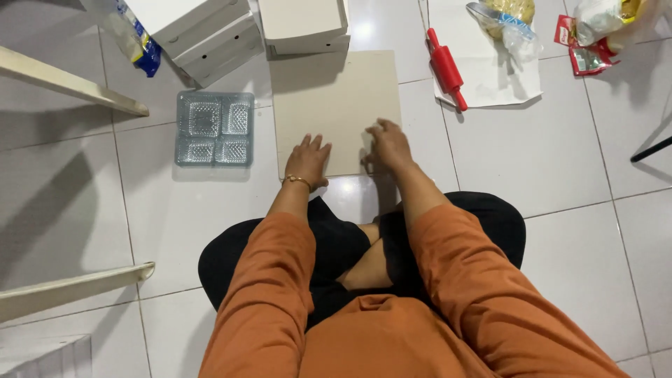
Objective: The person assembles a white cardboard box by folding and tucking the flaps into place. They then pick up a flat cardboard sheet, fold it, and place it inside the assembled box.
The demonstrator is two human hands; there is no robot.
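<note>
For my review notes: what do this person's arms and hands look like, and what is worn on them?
Both arms are covered by loose, rust-orange long sleeves pushed up so the forearms show bare. The left hand has a thin gold-coloured bangle at the wrist. The right hand is bare, with no bracelet or watch in view. No gloves on either hand; any rings are too small to tell.

One flat sheet of cardboard [336,105] lies on the floor, with two hands on its near edge: the left hand [308,161] and the right hand [389,145]. Beside its left edge sits one clear plastic tray [214,129] with four compartments. At least three white boxes [210,35] stand past its far edge. One red rolling pin [446,68] lies on one white sheet [490,84].
</note>
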